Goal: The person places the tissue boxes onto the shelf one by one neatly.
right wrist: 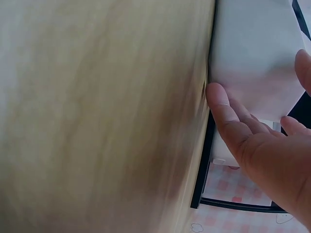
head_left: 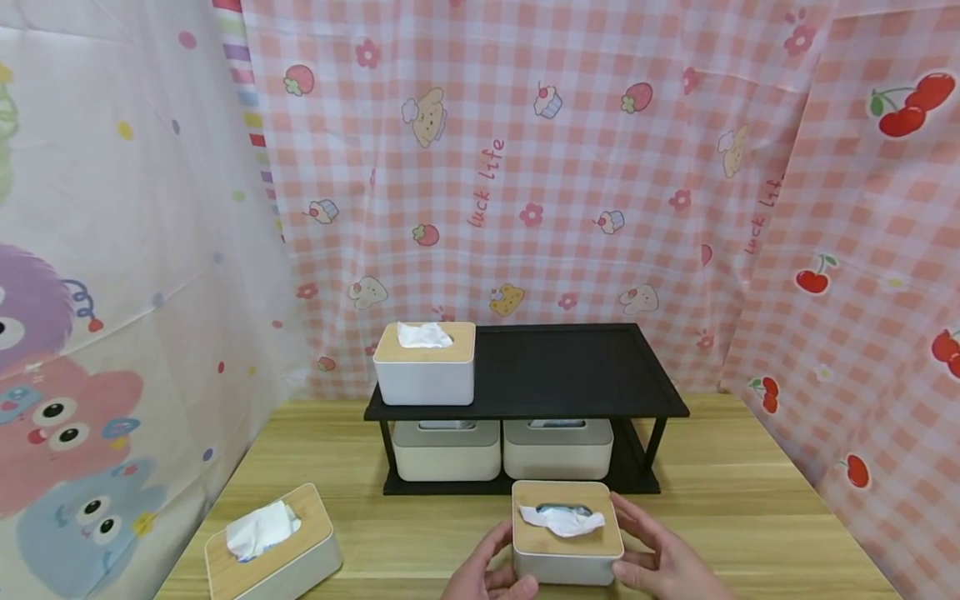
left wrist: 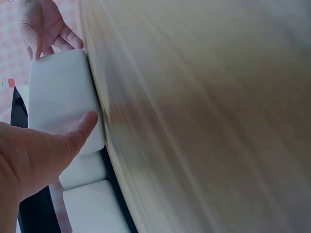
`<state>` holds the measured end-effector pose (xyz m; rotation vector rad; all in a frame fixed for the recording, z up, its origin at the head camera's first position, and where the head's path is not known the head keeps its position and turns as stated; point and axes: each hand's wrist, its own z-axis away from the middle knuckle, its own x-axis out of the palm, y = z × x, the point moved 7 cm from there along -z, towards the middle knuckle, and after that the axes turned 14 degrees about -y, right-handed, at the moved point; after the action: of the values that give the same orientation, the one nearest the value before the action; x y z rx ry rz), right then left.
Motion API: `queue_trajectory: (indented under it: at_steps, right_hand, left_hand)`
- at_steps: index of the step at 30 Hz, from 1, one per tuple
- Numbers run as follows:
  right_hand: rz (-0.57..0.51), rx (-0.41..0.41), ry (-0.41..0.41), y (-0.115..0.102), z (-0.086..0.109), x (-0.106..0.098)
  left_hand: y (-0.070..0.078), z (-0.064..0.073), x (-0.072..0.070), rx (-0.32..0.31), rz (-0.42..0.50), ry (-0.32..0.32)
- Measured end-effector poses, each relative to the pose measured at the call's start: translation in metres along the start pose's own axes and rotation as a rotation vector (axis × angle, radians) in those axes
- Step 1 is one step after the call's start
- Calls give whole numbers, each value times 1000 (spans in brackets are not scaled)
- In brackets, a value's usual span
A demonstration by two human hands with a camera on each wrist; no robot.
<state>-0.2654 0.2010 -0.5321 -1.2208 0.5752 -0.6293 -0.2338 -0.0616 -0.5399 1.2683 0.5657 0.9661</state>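
- A pink-checked curtain (head_left: 570, 167) hangs behind everything.
- The wooden worktop (head_left: 405, 542) carries a black two-tier rack (head_left: 562, 367).
- On the rack's top left stands a white box (head_left: 424, 383).
- Held in front of the rack, a wood-lidded tissue box (head_left: 567, 547) sits between both hands.
- Left hand (head_left: 489, 571): fingers clamped on its left side, thumb across the front.
- Right hand (head_left: 662, 558): fingers clamped round its right end.
- White tissue (head_left: 567, 523) pokes from its slot.
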Motion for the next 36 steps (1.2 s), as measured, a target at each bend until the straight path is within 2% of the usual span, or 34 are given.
queue_trajectory:
  at_steps: [8,13,27,36]
  right_hand:
    - [-70,42,-2,2,0,-2]
    - [-117,28,-36,3,-3,-1]
    - [-166,-43,-100,0,-6,5]
    - [-215,-2,-78,2,-5,6]
  left_hand:
    - [0,-1,-1,9,28,-27]
    - [-1,0,-4,-7,23,-27]
    - [-4,3,-8,21,17,-26]
    - [-2,7,-10,-1,9,-25]
